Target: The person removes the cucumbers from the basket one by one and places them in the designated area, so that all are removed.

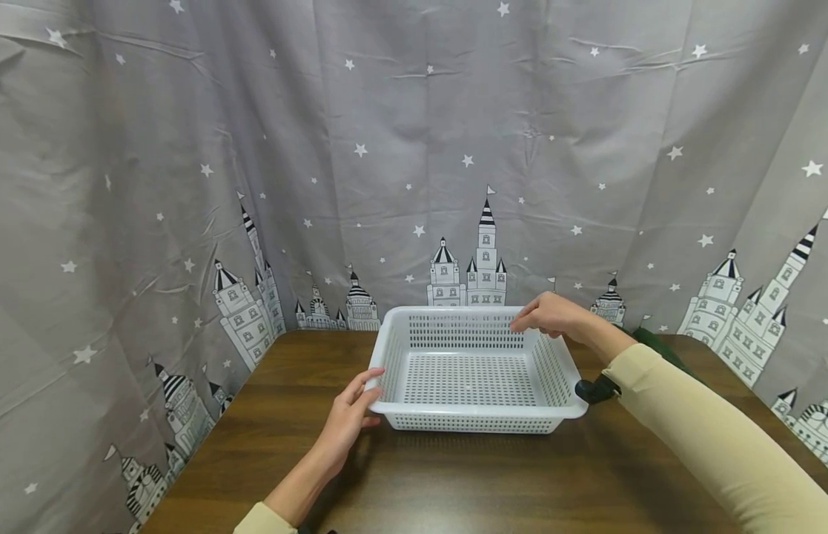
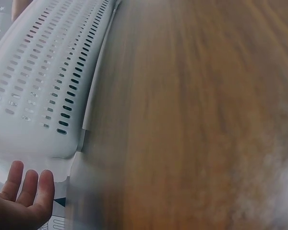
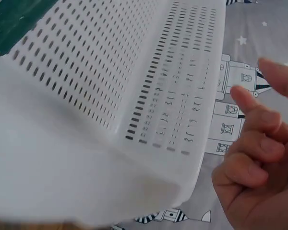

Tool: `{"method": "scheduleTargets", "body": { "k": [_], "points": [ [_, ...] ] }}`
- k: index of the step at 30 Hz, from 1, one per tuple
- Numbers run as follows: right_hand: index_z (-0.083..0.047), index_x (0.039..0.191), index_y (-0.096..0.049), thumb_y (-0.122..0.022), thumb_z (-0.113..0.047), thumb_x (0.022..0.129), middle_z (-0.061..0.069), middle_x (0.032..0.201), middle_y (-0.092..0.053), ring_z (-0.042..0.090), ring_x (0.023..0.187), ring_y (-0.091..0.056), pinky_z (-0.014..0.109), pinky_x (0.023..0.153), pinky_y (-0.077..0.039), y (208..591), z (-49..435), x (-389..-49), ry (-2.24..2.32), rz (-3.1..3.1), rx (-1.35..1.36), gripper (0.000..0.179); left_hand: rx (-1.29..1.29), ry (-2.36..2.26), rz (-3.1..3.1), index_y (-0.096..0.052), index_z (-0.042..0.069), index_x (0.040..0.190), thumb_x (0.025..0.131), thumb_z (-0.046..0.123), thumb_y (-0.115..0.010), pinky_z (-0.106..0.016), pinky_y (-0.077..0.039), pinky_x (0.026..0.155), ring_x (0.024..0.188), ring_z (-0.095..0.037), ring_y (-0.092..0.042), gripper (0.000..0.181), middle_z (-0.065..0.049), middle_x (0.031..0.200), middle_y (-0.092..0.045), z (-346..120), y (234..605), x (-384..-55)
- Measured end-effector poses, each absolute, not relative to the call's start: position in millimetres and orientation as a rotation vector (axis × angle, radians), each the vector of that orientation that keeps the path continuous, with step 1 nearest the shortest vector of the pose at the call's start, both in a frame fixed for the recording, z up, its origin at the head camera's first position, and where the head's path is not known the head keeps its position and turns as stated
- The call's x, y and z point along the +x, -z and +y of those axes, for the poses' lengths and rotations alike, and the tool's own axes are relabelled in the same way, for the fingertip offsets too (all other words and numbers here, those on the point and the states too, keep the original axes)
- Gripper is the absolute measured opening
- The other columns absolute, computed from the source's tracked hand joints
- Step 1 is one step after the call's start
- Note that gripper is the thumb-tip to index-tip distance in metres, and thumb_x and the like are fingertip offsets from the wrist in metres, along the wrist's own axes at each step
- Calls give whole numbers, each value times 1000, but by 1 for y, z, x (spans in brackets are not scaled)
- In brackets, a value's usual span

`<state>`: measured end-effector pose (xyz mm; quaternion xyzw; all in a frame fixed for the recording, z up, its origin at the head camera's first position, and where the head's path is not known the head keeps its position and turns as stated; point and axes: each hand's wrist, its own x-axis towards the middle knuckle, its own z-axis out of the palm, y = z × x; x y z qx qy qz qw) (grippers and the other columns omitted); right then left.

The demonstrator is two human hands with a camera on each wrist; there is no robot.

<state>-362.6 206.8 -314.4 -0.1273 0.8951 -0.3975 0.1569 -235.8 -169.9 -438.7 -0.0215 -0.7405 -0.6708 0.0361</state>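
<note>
A white plastic basket (image 1: 477, 410) with slotted walls and floor sits on the wooden table; no contents show inside it. My left hand (image 1: 349, 408) is at the basket's left end, its fingers against the rim. The left wrist view shows three fairly straight fingers (image 2: 44, 191) beside the basket's wall (image 2: 43, 139). Over the far right corner of the basket is my right hand (image 1: 550, 315). Its fingers are loosely bent with nothing between them, and in the right wrist view this hand (image 3: 259, 158) appears apart from the basket's rim (image 3: 209, 110).
A dark green item (image 1: 663, 348) lies right of the basket, partly behind the right forearm; its kind cannot be told. A black device (image 1: 597, 389) is strapped at the right wrist. Behind the table (image 1: 273, 400) hangs a grey curtain (image 1: 387, 185) printed with stars and castles.
</note>
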Motion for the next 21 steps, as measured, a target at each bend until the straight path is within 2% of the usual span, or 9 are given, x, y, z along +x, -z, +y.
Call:
{"method": "scheduleTargets", "body": {
  "k": [9, 15, 21],
  "points": [
    [-7, 115, -76, -75, -25, 91, -5, 51, -36, 8, 46, -25, 25, 48, -26, 326, 181, -383, 1050, 2434, -490, 30, -64, 2063, -2277, -56, 16, 141, 103, 23, -55, -43, -54, 84, 110, -25, -60, 39, -19, 141, -55, -169, 437, -234],
    [-11, 110, -78, -78, -25, 88, -5, 51, -39, 7, 46, -27, 24, 47, -26, 341, 165, -394, 979, 2371, -538, 26, -57, 2057, -2287, -56, 18, 141, 103, 23, -54, -41, -54, 84, 106, -22, -60, 38, -19, 140, -55, -170, 440, -236],
    [-6, 109, -77, -78, -24, 88, -2, 56, -40, 9, 50, -26, 25, 51, -26, 354, 155, -398, 917, 2270, -561, 28, -59, 2061, -2290, -56, 18, 140, 103, 24, -55, -39, -54, 84, 106, -23, -60, 38, -19, 140, -55, -170, 439, -236]
  ]
}}
